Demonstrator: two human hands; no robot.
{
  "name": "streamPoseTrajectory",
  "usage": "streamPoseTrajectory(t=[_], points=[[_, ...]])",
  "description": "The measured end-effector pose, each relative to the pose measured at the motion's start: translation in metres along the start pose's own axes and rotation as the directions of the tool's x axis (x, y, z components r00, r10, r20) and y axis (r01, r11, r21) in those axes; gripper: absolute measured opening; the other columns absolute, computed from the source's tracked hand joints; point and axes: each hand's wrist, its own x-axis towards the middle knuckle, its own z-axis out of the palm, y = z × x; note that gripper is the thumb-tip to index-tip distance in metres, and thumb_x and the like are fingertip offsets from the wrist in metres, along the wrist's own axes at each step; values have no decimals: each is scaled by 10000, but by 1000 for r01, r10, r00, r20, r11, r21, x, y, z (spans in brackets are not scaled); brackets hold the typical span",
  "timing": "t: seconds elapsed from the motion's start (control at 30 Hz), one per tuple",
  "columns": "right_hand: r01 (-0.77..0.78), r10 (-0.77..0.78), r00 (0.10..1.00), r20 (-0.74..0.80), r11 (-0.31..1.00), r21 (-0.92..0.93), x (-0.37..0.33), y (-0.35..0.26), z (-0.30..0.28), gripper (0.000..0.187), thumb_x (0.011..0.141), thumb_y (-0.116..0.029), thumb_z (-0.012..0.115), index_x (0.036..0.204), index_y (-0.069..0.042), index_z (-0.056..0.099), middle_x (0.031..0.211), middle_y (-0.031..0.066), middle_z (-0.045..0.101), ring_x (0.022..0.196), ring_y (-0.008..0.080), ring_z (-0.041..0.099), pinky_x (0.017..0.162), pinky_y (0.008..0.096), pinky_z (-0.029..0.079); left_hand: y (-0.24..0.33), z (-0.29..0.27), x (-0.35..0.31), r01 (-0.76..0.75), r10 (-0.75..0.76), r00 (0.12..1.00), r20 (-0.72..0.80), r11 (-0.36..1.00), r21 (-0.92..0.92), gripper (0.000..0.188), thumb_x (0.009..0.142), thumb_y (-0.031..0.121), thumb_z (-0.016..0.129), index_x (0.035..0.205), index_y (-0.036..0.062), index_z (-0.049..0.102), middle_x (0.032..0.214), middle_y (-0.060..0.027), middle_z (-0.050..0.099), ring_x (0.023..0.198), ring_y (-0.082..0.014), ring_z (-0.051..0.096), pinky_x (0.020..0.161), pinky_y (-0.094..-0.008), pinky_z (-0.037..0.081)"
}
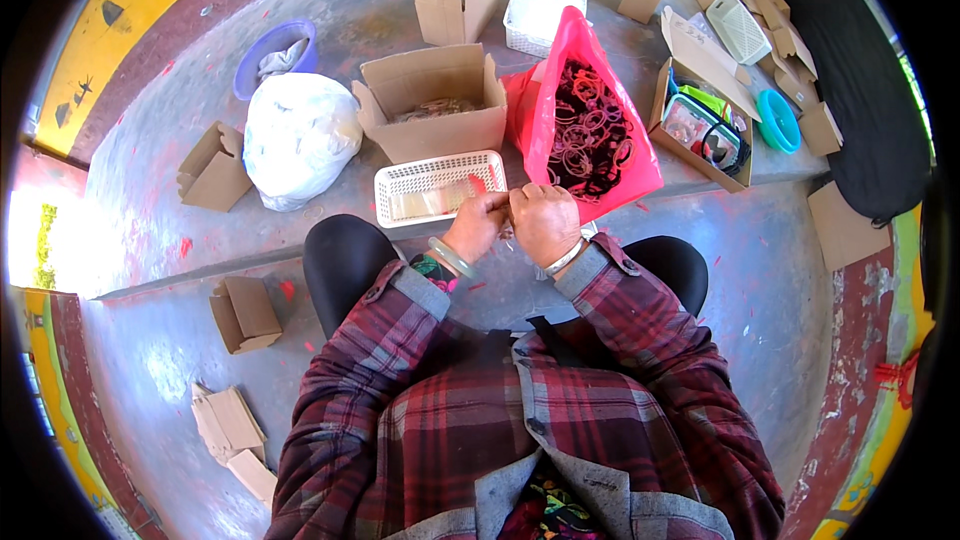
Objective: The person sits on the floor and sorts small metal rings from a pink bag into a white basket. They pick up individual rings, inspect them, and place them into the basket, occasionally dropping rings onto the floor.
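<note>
My left hand (478,224) and my right hand (545,224) meet in front of my knees, fingers closed in a pinch. A small thing between them is mostly hidden by the fingers, so its kind cannot be made out. Just beyond my left hand lies a white plastic basket (400,180) with a flat pale piece and something red inside. To the right of my right hand, a bright pink plastic bag (640,172) gapes wide, full of dark and pink loops that look like hair ties (590,130).
Behind the basket stands an open cardboard box (445,135) with small packets inside. A stuffed white plastic bag (300,140) and a purple basin (245,65) are at the left. Toward the right are a box of odds and ends (735,175) and a teal basket (778,122).
</note>
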Motion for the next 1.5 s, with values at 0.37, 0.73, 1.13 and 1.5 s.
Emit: streamPoseTrajectory(t=[0.37, 0.73, 1.13, 1.5], points=[[-79, 121, 980, -161, 966, 246, 10, 2, -13, 68, 678, -106, 566, 644, -62, 527, 641, 97, 533, 611, 261, 561, 539, 377, 441, 6, 1, -2, -118, 112, 988, -105, 991, -59, 230, 861, 79, 527, 1052, -38, 583, 829, -26, 611, 707, -68, 538, 613, -204, 445], [-531, 542, 695, 471, -55, 846, 15, 42, -33, 73, 760, -41, 588, 747, 21, 624, 623, 27, 580, 552, 70, 523, 506, 195, 415, 26, -2, -10, -45, 37, 999, -25, 782, -622, 210, 893, 42, 436, 1034, -70, 543, 1042, -154, 587, 965, -235, 591, 815, -300, 499], [-479, 808, 579, -109, 446, 757, -86, 152, -119, 95, 766, -88, 624, 819, -17, 657, 735, -3, 621, 661, 72, 545, 596, 207, 423, 25, -7, -11, -80, 84, 996, -25, 753, -653, 207, 884, 34, 456, 1038, -75, 541, 1046, -163, 581, 968, -216, 576, 877, -299, 473], [-813, 812, 582, 36, 583, -2, -261, 234, -89, 138, 675, -159, 594, 759, -126, 699, 916, 104, 636, 858, 279, 591, 767, 361, 458, 26, 1, -11, -32, 39, 999, -1, 802, -596, 204, 886, 41, 454, 1035, -74, 533, 1031, -161, 586, 987, -220, 572, 873, -283, 469]])
